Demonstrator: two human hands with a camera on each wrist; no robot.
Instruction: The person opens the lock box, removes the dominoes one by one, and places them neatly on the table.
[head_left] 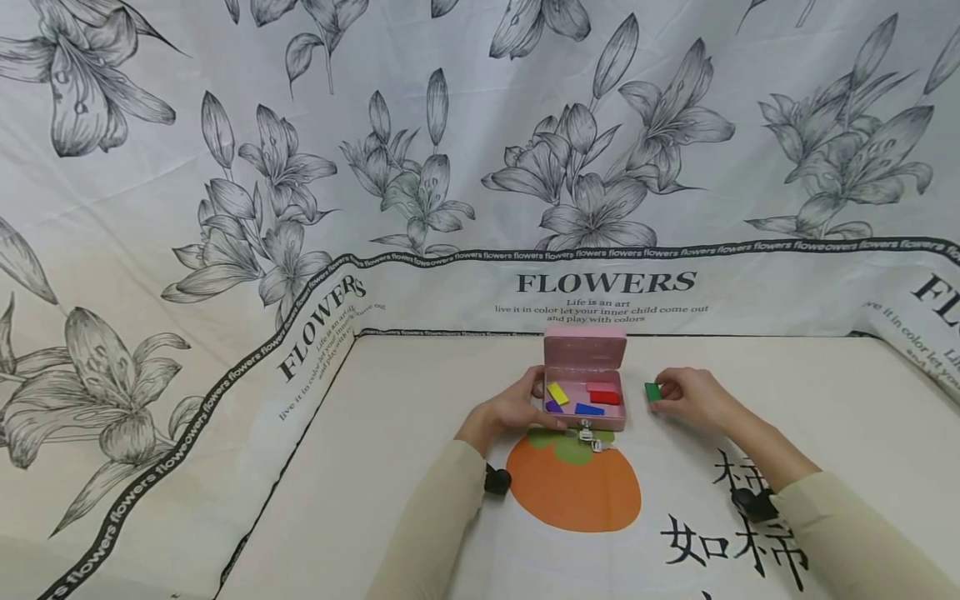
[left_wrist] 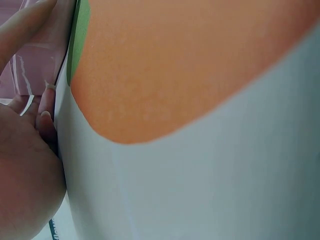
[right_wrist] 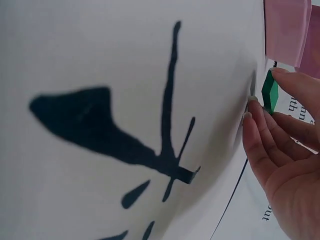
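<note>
A small pink metal box [head_left: 585,424] stands on the table with its lid [head_left: 584,348] raised. Inside lie a yellow block [head_left: 557,393], a red block [head_left: 604,397], a pink block [head_left: 602,387], a blue block [head_left: 589,409] and a purple block [head_left: 553,407]. My left hand [head_left: 510,408] grips the box's left side, thumb along the front; the left wrist view shows its fingers against the pink wall. To the right of the box, my right hand [head_left: 693,398] pinches a green block [head_left: 652,392] between thumb and fingertips, also visible in the right wrist view.
A metal latch [head_left: 586,431] with a small padlock [head_left: 597,446] hangs at the box's front. The white tablecloth carries a printed orange persimmon [head_left: 573,492] and black characters [head_left: 697,542]. Flower-printed cloth [head_left: 607,292] rises behind and at the sides.
</note>
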